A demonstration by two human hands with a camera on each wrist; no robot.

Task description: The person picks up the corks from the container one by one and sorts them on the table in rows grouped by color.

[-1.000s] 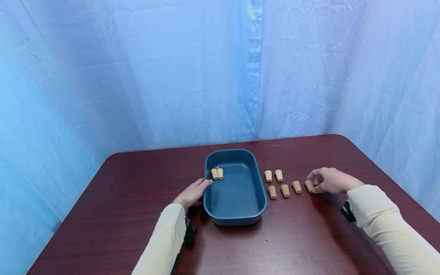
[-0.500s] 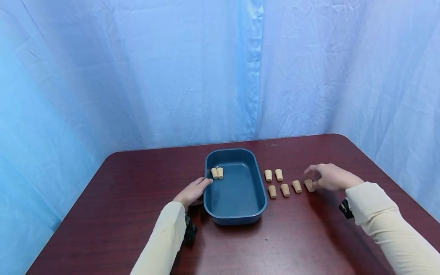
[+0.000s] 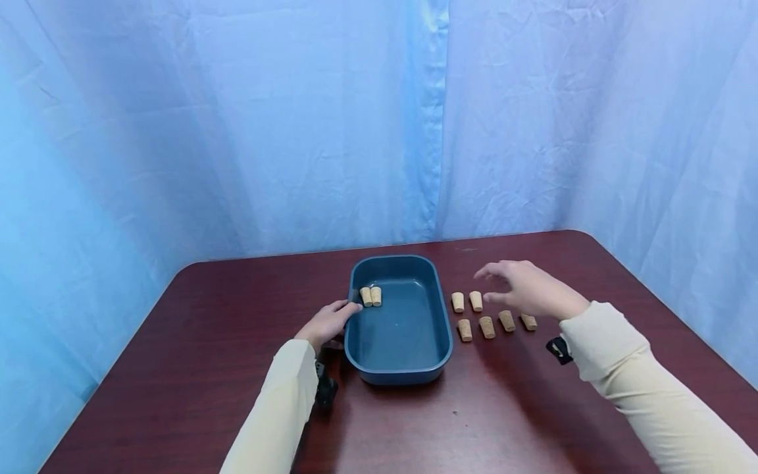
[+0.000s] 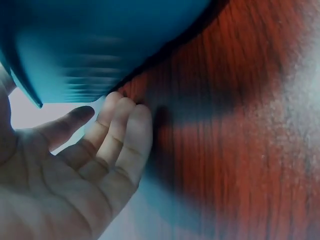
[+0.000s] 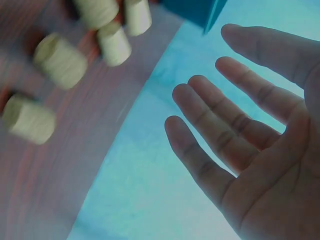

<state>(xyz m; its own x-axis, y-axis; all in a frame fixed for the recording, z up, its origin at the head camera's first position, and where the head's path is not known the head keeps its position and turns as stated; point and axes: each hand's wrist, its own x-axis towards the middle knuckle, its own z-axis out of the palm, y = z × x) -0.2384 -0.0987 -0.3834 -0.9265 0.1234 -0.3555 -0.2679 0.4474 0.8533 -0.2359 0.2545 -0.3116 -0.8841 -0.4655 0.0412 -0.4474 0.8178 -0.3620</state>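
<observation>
A dark blue rectangular tray (image 3: 397, 376) stands on the table, with two tapered cork stoppers (image 3: 376, 297) lying side by side near its left wall. At that wall my left hand (image 3: 324, 324) holds the tray, its thumb over the rim; in the left wrist view its fingers (image 4: 135, 140) extend beside the tray's outer side. To the right of the tray lie several more cork stoppers (image 3: 487, 328) in two short rows. My right hand (image 3: 530, 289) hovers over them, holding nothing, its fingers spread and nearly straight in the right wrist view.
The dark red wooden table (image 3: 237, 368) has rounded far corners. Pale blue curtains (image 3: 320, 131) hang behind it and along both sides. A black wrist camera (image 3: 326, 390) sits under the left wrist.
My right hand has let go of the rightmost cork stopper, risen and moved left over the others. That stopper stays on the table. The left hand keeps its place at the tray.
</observation>
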